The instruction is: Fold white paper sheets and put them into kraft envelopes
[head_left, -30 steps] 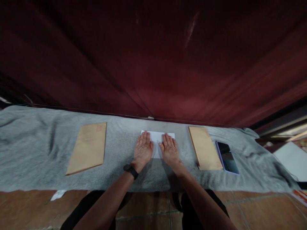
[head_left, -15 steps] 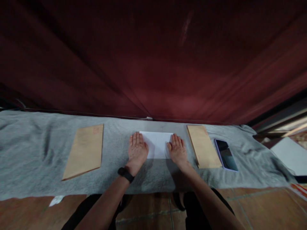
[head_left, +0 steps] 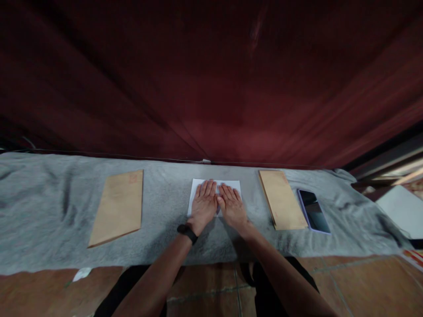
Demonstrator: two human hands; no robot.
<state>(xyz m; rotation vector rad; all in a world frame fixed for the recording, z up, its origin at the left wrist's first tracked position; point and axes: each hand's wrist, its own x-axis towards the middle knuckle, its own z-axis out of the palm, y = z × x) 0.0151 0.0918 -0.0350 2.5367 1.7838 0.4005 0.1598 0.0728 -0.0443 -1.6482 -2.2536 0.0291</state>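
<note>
A folded white paper (head_left: 196,189) lies on the grey cloth (head_left: 49,207) in the middle. My left hand (head_left: 204,205) and my right hand (head_left: 231,207) press flat on it side by side, fingers stretched out and nearly touching at the centre. Only the paper's corners and far edge show around the hands. A black band sits on my left wrist (head_left: 187,233).
A brown envelope (head_left: 117,207) lies to the left, another brown envelope (head_left: 281,199) to the right. A dark phone (head_left: 313,211) rests beside the right envelope. A dark red curtain (head_left: 211,88) hangs behind. Tiled floor (head_left: 39,290) runs along the near edge.
Half a second ago my hands were spread to the paper's left and right ends. They have slid back together at its middle.
</note>
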